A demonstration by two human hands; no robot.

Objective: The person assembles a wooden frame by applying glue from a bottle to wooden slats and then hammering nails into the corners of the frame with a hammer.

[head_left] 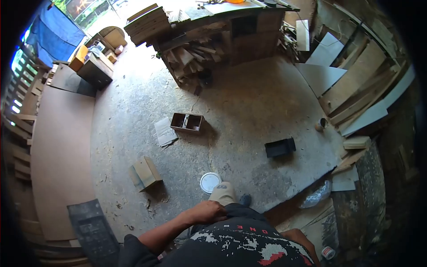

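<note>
Standing upright, looking straight down. Left hand (208, 212) resting at the hip against the dark trousers, fingers curled in; nothing showing in the grip, though how tightly closed is hard to tell from up here. Right hand out of view, only a bit of arm at the bottom edge.

Nearest thing on the ground: white lid (210, 181), lying flat, just beside the toe of the beige shoe (223, 193). Not touched, well below the hand. By the look of it, a pause between steps, nothing in work right now. Picking anything up from here would call for a deep bend or a crouch, and a free hand brought off the hip.

Now the ground. Bare concrete floor (249, 102), dusted all over with sawdust. Open wooden tray (187, 121) further ahead, a sheet of paper (165, 131) touching its left corner. Small wooden box (145, 173) tipped on its side to the left of the lid. Black box (280, 147) to the right, well apart from the rest. Roll of tape (321, 124) near the planks (360, 84) stacked slanting along the right.

Large brown board (60, 151) flat on the left, black mat (93, 233) at its near corner. Workbench (222, 26) at the far side, offcuts (191, 62) crammed underneath. Blue tarp (53, 33) hanging top left, daylight behind.
</note>
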